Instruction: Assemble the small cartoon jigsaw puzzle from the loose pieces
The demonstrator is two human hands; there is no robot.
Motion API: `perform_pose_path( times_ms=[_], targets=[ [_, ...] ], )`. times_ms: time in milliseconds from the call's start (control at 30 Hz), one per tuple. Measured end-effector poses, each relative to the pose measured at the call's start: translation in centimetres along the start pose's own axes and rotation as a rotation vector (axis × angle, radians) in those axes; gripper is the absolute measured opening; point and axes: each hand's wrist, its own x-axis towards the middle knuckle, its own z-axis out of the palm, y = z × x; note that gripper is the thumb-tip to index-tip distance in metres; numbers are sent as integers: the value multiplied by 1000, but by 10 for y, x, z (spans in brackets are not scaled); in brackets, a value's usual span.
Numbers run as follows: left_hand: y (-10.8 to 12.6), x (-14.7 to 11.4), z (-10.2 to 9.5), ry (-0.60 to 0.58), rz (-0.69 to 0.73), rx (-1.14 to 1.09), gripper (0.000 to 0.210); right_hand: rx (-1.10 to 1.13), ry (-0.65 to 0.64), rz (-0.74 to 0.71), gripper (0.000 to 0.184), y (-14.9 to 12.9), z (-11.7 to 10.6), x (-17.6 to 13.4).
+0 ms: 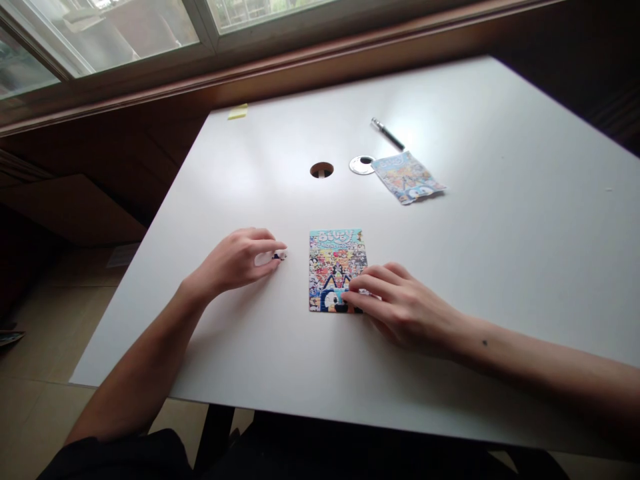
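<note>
A small colourful jigsaw puzzle (pixel 330 263) with "Bluey" lettering along its top lies flat in the middle of the white table. At its lower right part, my right hand (pixel 395 300) touches the picture with bunched fingertips, which cover that corner. Whether a loose piece is under those fingertips cannot be made out. To the left of the puzzle, my left hand (pixel 245 260) rests on the table, its thumb and index finger curled around a small dark-and-white puzzle piece (pixel 279 256).
A crinkled packet (pixel 409 179) with the same picture lies farther back, partly over a silver ring cover (pixel 361 165). Beside that is a round hole (pixel 321 170) in the tabletop. A black-and-silver pen (pixel 387 133) and a yellow sticky note (pixel 238 111) lie toward the window side.
</note>
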Motion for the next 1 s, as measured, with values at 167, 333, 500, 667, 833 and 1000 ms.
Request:
perform_pose_path(
  times_ms=[167,333,500,667,833,1000],
  targets=[
    [1,2,7,-33,-19,-68,17,202,93,106,31,8,0,-1],
    [0,3,1,-60,-66,-163,9,371,224,336,28,20,-2,2],
    [24,8,9,15,-128,-526,16,441,214,432,26,27,1,2],
    [75,14,35,44,-286,-1190,18,446,224,350,18,23,2,4],
    [96,15,46,74,-326,-1308,19,379,237,221,10,16,-3,7],
    [95,15,48,47,-307,-1342,19,361,277,217,7,13,-3,8]
  ],
)
